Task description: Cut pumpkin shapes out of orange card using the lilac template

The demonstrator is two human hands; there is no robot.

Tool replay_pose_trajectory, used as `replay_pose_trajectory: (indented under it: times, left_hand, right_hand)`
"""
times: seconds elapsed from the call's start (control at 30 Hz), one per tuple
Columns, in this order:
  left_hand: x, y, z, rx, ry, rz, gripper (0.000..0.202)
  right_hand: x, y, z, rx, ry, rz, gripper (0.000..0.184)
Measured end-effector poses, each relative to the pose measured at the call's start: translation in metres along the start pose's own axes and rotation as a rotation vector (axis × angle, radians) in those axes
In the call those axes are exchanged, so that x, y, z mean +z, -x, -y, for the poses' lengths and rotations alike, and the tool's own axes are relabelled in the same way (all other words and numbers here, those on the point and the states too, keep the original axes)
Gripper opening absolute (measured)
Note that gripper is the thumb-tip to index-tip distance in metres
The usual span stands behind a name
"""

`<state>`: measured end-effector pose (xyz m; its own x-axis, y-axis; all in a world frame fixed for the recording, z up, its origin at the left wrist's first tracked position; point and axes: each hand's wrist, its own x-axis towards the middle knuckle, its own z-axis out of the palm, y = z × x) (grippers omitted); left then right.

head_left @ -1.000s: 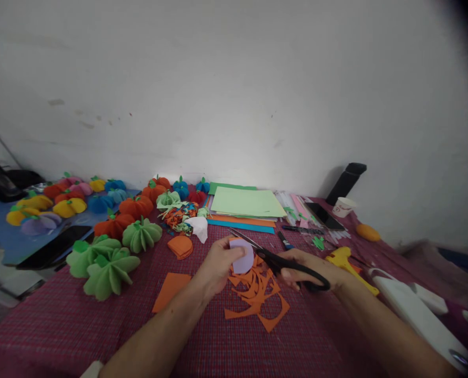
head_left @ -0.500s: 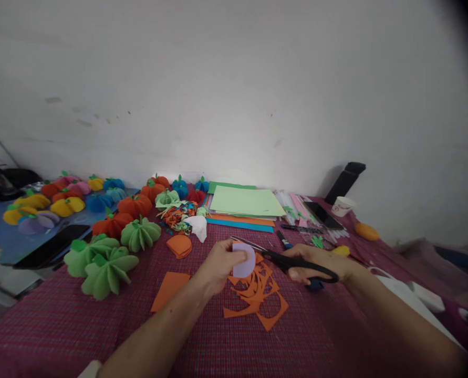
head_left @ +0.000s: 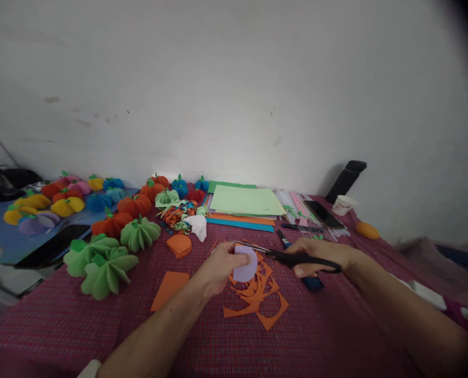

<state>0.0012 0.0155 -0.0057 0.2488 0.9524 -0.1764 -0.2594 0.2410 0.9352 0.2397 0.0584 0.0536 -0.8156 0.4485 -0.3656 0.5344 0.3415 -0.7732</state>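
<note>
Between thumb and fingers, my left hand (head_left: 222, 268) pinches a rounded lilac piece (head_left: 245, 265) of paper or felt, with an orange edge showing behind its top. My right hand (head_left: 321, 256) grips black-handled scissors (head_left: 287, 258), fingers wrapped round the handles. The blades lie along the top edge of the lilac piece and point left. Below both hands, curved orange offcuts (head_left: 259, 294) are scattered on the tablecloth. Left of them lie an orange rectangular piece (head_left: 169, 290) and a small stack of rounded orange pieces (head_left: 179, 245).
Several coloured pumpkins (head_left: 140, 234) stand at the left. Coloured sheets (head_left: 245, 200) are stacked by the wall, beside a pile of shredded scraps (head_left: 176, 216). To the right are a phone (head_left: 323, 214), a paper cup (head_left: 343, 205) and a dark upright object (head_left: 344, 181).
The lilac piece has shifted slightly right and down in my left hand. My right hand and the scissors have moved a little, with the blades still at the piece's upper edge.
</note>
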Motion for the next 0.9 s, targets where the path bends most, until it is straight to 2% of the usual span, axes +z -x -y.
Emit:
replay_pose_trajectory:
  times: [0.5, 0.9]
  left_hand:
    - [0.003, 0.005, -0.006, -0.106, -0.024, 0.109, 0.023]
    - [0.005, 0.008, -0.008, -0.135, -0.021, 0.103, 0.019]
  right_hand:
    - [-0.012, 0.006, 0.003, 0.069, -0.012, 0.045, 0.027]
    - [-0.021, 0.007, -0.003, 0.102, 0.032, 0.083, 0.027]
